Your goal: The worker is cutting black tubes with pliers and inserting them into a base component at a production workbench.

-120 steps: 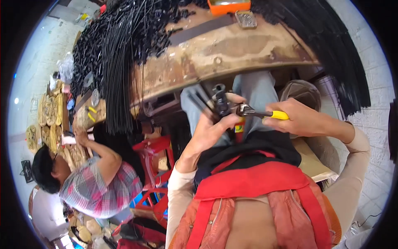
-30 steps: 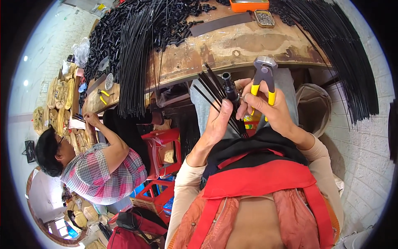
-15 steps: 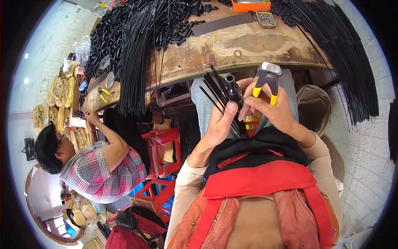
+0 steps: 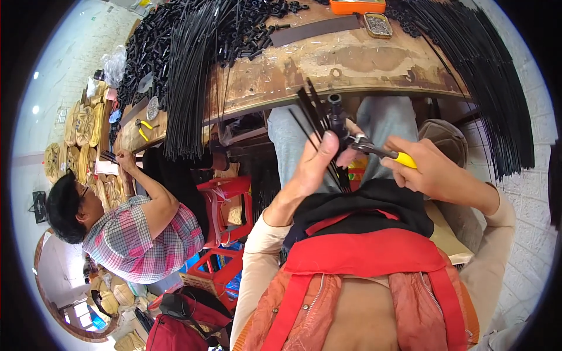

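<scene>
My left hand is closed around a black tubular fitting and several thin black rods, its thumb lying along them. The fitting stands upright, with its round open mouth on top. My right hand grips end-cutting pliers with yellow handles. Their metal jaws point left and meet the lower part of the fitting beside my left fingers. Whether the jaws bite on anything cannot be made out. Both hands are above my lap, in front of the bench edge.
The worn wooden bench carries heaps of black fittings, long black rods hanging over its edge, a tin of small metal pieces and an orange tray. At left, a co-worker sits near other yellow-handled pliers.
The pliers have swung from upright, jaws up, to pointing left with their jaws at the fitting. My right hand has turned and moved outward. The fitting has shifted slightly.
</scene>
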`<state>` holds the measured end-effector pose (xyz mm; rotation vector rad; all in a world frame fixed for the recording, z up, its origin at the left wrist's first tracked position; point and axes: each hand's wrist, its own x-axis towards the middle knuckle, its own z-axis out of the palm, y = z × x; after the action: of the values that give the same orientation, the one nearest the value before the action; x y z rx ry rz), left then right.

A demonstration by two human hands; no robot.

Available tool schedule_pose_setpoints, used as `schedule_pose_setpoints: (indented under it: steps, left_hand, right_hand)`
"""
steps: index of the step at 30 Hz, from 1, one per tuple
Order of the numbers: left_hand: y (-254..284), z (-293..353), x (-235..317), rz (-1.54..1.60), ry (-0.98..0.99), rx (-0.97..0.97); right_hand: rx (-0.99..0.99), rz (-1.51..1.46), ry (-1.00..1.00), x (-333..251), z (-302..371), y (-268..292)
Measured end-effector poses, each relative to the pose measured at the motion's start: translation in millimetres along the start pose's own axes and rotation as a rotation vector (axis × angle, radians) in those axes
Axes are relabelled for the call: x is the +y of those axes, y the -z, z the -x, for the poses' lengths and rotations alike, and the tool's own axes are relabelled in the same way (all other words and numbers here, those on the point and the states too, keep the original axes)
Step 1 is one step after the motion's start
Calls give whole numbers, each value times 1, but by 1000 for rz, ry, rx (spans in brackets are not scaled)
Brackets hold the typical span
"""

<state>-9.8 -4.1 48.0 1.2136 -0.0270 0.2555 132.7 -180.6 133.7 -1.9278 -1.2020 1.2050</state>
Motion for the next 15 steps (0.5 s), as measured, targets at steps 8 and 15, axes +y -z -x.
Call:
schedule_pose_setpoints:
  steps: [8, 15]
  left_hand:
    - [-7, -3, 3, 16, -2, -8]
    - [-5, 2, -5, -18, -48, -10]
  right_hand:
    - [-14, -130, 291, 25, -7, 5]
    - [-322, -4, -156, -8, -2, 26]
